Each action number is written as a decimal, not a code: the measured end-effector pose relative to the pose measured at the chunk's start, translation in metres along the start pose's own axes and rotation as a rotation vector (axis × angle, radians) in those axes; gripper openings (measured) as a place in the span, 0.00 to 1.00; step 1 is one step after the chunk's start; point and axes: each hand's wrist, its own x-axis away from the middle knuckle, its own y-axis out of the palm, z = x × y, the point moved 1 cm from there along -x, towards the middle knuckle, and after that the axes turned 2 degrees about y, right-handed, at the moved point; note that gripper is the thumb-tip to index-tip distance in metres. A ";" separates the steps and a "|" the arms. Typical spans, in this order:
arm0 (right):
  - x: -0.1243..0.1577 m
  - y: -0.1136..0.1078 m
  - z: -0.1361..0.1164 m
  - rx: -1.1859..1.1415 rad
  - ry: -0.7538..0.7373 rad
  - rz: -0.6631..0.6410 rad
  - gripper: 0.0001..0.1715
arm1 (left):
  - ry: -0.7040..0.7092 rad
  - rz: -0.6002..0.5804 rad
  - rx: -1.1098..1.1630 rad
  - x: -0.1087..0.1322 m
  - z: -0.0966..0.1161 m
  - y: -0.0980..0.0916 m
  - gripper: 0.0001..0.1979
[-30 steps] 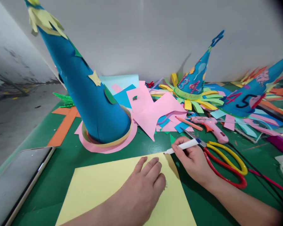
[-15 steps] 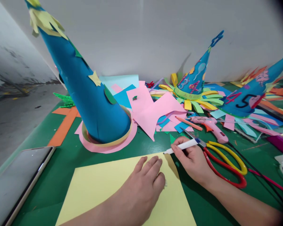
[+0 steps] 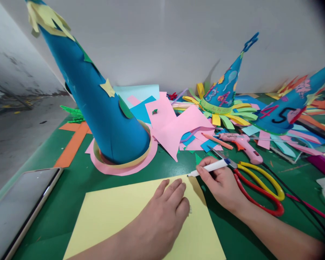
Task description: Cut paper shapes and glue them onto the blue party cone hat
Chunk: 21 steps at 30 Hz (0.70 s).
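A green tabletop [image 3: 54, 213] spreads under everything. On it leans a tall blue paper cone hat [image 3: 103, 115] with a pale-yellow fringe near its top and a flat pink paper brim around its base. In front lies a rectangular sheet of yellow paper [image 3: 111, 207], with a dark-screened phone in a pale case [image 3: 18, 202] beyond its left side. Two smaller decorated blue cone hats [image 3: 229, 85] [image 3: 281, 108] stand at the back right. A pair of scissors with one red and one yellow handle [image 3: 254, 167] lies just beside the right hand [image 3: 223, 184]. The left hand [image 3: 166, 213] is laid out over the yellow sheet, fingers extended and slightly parted; its underside is hidden. Farther back rests a pink glue gun [image 3: 250, 148]. The right hand pinches a slim white marker pen [image 3: 211, 168] between thumb and fingers, its dark tip at the sheet's far edge, near the right corner; contact is unclear. A small pale scrap [image 3: 190, 209], too small to identify, shows beside the left thumb.
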 end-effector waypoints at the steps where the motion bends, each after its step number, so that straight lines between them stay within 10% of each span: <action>1: 0.000 0.000 0.000 -0.004 -0.002 0.000 0.08 | 0.000 -0.004 -0.002 0.000 0.000 0.000 0.12; 21: 0.002 0.000 0.001 -0.035 0.019 -0.036 0.09 | 0.002 0.031 0.011 0.001 0.000 0.002 0.11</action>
